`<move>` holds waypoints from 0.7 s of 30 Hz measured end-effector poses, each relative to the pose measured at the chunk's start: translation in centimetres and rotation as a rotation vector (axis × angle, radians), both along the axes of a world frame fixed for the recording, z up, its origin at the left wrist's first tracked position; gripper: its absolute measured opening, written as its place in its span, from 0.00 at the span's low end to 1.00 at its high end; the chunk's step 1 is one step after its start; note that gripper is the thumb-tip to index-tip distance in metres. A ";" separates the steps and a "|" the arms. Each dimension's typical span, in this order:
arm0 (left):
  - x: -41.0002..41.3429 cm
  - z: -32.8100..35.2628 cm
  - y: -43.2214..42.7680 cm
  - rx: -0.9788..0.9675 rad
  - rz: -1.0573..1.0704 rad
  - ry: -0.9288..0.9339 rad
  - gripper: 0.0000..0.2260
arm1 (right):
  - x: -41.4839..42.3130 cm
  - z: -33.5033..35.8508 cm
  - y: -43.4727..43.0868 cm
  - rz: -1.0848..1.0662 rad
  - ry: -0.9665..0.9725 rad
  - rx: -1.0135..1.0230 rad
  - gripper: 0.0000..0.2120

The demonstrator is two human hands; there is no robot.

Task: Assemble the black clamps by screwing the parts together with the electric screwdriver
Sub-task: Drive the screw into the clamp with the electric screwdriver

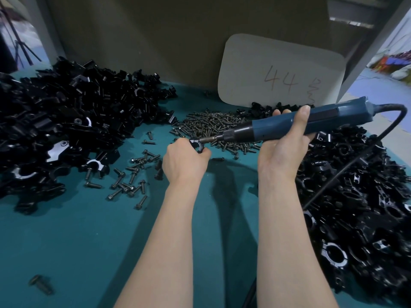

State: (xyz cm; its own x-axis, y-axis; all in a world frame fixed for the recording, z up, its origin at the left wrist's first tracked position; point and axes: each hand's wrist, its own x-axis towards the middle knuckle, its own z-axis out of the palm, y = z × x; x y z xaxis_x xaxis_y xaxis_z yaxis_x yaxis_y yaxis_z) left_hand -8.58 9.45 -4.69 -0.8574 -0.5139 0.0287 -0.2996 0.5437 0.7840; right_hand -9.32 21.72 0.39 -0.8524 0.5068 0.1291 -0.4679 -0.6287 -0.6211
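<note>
At mid-table, I pinch one black clamp (196, 145) in my left hand (184, 161), fingers curled tight, presumably to resist torque. My right hand (282, 147) wraps the electric screwdriver (289, 125), its bit (209, 139) meeting the clamp; loose screws (211, 125) lie just beyond on the far side, within reach.

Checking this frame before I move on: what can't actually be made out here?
1. Clamp: head view, mostly covered by fingers of the left hand; any screw in it is hidden.
2. Screwdriver tip: too small to tell whether it sits in a screw head.
3. Cord: lost against the right pile of black parts, which the frame edge cuts off.
4. Card: scribble beside "44" is unreadable.
5. Lone screw, lower left: blurred.
</note>
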 end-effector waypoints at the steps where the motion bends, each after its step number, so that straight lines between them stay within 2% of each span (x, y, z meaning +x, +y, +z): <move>1: 0.0 0.0 0.0 -0.001 -0.002 -0.008 0.09 | 0.0 0.0 0.0 0.007 0.001 0.009 0.20; 6: 0.1 0.5 -0.7 0.030 -0.060 -0.064 0.10 | 0.1 0.2 0.2 0.101 0.036 0.014 0.16; 10: 0.1 0.6 -1.6 0.112 -0.131 -0.166 0.11 | 0.2 0.0 0.6 0.163 0.064 0.014 0.23; 12: 0.0 0.4 -2.0 0.174 -0.172 -0.231 0.11 | 0.3 -0.1 0.7 0.180 0.060 0.027 0.23; 18: -0.3 0.4 -2.3 0.295 -0.239 -0.354 0.11 | 0.5 0.4 0.9 0.207 0.099 0.046 0.18; 21: -0.4 0.3 -2.4 0.287 -0.241 -0.374 0.11 | 0.7 0.8 0.9 0.209 0.105 0.086 0.17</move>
